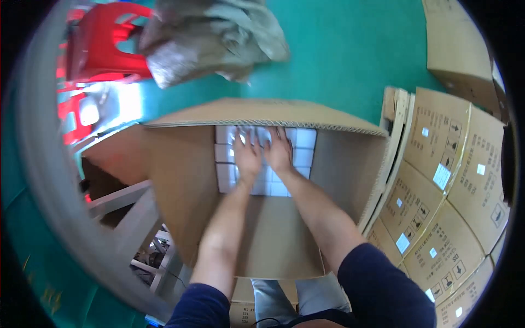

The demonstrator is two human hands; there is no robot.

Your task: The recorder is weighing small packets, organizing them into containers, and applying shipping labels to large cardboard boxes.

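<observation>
A large open cardboard box [279, 235] stands in front of me, its inside facing up. White small boxes [303, 157] lie in tight rows at its far end, several of them side by side. Both my arms reach down into the carton. My left hand [248, 157] rests on the white boxes with its fingers stretched toward the far wall. Close beside it, my right hand [279, 152] lies on them too, fingers extended and slightly apart. Neither hand visibly grips anything. The fingertips come near the far cardboard wall [268, 112], and some small boxes are hidden under the hands.
Taped brown cartons [437, 216] are stacked at the right, beside a wooden pallet edge [395, 131]. Another carton [459, 44] is at the far right. Red plastic stools [101, 44] and a crumpled greyish plastic sheet [213, 41] lie beyond. A grey metal frame [123, 240] runs along the left.
</observation>
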